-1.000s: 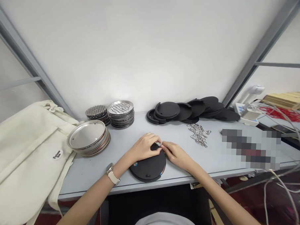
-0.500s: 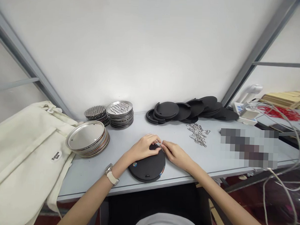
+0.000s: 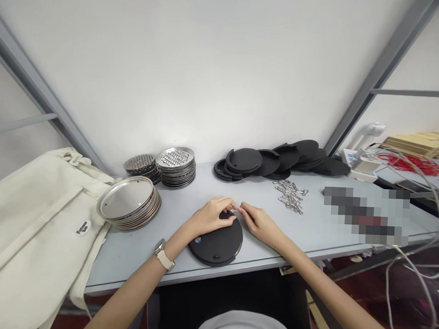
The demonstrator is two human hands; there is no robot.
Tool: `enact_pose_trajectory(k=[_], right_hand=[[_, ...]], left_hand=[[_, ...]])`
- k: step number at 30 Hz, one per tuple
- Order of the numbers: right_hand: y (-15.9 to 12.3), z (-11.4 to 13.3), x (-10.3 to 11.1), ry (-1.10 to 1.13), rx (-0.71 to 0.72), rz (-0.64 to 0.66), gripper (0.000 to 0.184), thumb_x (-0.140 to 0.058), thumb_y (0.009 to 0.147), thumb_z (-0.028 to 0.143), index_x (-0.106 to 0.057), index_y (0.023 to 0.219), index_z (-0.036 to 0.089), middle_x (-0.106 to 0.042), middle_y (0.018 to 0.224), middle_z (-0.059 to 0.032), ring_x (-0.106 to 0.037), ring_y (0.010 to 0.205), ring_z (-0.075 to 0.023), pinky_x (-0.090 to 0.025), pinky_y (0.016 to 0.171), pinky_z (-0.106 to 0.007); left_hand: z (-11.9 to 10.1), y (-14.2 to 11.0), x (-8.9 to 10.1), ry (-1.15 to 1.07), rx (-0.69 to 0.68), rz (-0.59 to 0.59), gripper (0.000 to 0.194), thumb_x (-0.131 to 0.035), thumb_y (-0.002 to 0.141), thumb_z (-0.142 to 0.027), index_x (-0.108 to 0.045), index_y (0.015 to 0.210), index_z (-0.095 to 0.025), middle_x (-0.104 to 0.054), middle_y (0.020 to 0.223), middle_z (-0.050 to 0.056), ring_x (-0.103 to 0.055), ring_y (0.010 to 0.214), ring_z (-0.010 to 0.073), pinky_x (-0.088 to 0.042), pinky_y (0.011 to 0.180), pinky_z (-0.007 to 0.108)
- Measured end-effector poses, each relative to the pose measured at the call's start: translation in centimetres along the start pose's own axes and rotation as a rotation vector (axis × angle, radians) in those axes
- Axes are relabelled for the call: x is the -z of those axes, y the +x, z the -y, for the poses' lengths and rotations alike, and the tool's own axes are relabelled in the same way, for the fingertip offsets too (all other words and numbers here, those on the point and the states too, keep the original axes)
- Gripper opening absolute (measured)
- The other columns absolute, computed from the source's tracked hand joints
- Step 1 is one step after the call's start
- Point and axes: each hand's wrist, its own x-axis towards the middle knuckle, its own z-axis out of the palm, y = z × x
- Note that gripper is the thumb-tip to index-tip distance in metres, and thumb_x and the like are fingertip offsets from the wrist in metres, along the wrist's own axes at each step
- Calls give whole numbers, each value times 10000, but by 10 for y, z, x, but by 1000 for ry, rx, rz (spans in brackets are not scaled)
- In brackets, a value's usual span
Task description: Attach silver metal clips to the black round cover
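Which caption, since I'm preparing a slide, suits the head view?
Left hand and right hand close together at a black disc, metal clips farther back.

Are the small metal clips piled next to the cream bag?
No, the clips lie past the right hand, in front of the black discs.

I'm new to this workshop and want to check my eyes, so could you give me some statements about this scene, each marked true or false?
1. The left hand is at the round black case. True.
2. The watch is on the right wrist. False: the watch is on the left wrist.
3. The loose metal clips lie nearer the person than the row of black discs. True.
4. The cream bag is at the right of the picture. False: the bag is at the left.
5. The red strands are at the right. True.
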Motion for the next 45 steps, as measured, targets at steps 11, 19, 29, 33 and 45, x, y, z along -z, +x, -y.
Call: enact_pose_trajectory(k=[11, 19, 29, 33, 45], right_hand=[[6, 0, 0, 43, 14, 127, 286, -312, 969, 300, -529, 814, 196, -601, 734, -19, -541, 655, -150, -386, 641, -250], [2, 1, 1, 1, 44, 88, 243, -319, 959, 273, -506, 828, 190, -577, 727, -17, -524, 644, -143, -388, 638, -248], [2, -2, -4, -125, 42, 85, 187, -332, 933, 223, -477, 821, 191, -563, 724, -17, -519, 643, -145, -365, 620, -248], [1, -2, -5, -160, 47, 82, 183, -326, 938, 226, -476, 839, 191, -566, 731, -21, -520, 645, -147, -359, 620, -252], [0, 0, -4, -115, 19, 46, 208, -315, 943, 239, -476, 818, 201, -556, 694, -9, -519, 611, -142, -362, 600, -243]], left_hand=[[0, 1, -1, 99, 7, -35, 113, -573, 790, -206, -534, 894, -184, -586, 855, 18, -531, 834, 167, -431, 776, 286], [0, 1, 0, 57, 0, -4, 102, -552, 804, -189, -535, 904, -187, -590, 849, 14, -528, 821, 157, -430, 762, 275], [1, 1, 0, 30, -7, 7, 121, -557, 807, -181, -553, 927, -186, -598, 872, 15, -530, 834, 153, -432, 770, 270], [0, 1, 0, 21, -4, 2, 105, -550, 808, -182, -548, 913, -186, -594, 865, 15, -533, 828, 152, -435, 766, 268], [-1, 1, 0, -43, 24, -7, 129, -556, 796, -155, -556, 922, -185, -591, 859, 9, -541, 787, 133, -449, 733, 255]])
